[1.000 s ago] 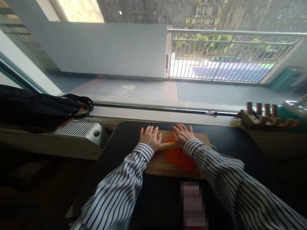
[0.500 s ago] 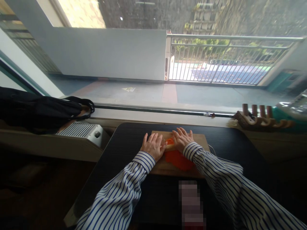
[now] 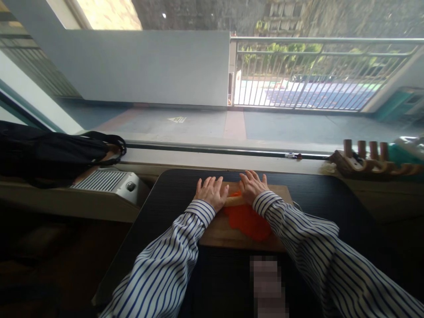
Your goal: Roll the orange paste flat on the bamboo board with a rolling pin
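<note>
A pale wooden rolling pin (image 3: 233,201) lies across a flattened sheet of orange dough-like material (image 3: 250,223) on a wooden board (image 3: 217,236). My left hand (image 3: 212,192) rests on the pin's left end, palm down, with its fingers stretched out and apart. On the right end lies my right hand (image 3: 253,187), also palm down with extended fingers, hiding that end. Most of the orange sheet shows on the near side of the pin, and a small bit shows beyond it. My right sleeve hides part of the board's right side.
The board lies on a dark table (image 3: 165,221) against the window sill (image 3: 185,162). A black bag (image 3: 49,148) lies at the left above a white vented unit (image 3: 106,181). A brown holder with upright pegs (image 3: 361,161) stands at the right. A blurred patch (image 3: 268,282) covers something near me.
Both hands and the rolling pin have moved slightly away from me over the board. More of the orange sheet shows on the near side. The view has shifted a little.
</note>
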`<state>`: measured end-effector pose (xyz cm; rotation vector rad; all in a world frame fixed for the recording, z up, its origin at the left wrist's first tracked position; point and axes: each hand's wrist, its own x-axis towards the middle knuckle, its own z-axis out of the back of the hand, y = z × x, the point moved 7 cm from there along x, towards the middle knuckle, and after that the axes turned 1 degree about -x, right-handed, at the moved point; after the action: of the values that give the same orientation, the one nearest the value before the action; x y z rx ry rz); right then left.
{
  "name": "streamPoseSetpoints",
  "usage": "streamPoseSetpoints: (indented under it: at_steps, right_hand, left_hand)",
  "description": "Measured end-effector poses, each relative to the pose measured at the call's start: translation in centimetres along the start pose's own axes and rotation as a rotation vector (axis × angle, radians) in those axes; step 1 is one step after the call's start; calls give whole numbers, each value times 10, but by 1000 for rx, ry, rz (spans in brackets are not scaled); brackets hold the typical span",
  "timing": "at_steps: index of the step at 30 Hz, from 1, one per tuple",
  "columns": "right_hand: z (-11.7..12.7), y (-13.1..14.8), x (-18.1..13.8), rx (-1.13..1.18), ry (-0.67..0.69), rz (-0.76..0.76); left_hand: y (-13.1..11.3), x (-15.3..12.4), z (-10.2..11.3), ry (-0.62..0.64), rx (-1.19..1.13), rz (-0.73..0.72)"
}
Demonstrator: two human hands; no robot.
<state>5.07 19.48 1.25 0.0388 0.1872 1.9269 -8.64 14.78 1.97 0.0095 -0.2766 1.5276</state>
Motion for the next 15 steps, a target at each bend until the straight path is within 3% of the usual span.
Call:
streamPoseSetpoints:
  at_steps: [7, 15]
  right_hand:
    - [3, -1, 9, 3, -19, -20]
    - [-5, 3, -32, -5, 22, 56]
  left_hand:
    - [4, 8, -3, -7, 11, 6]
    - [-12, -29, -2, 81, 43, -43]
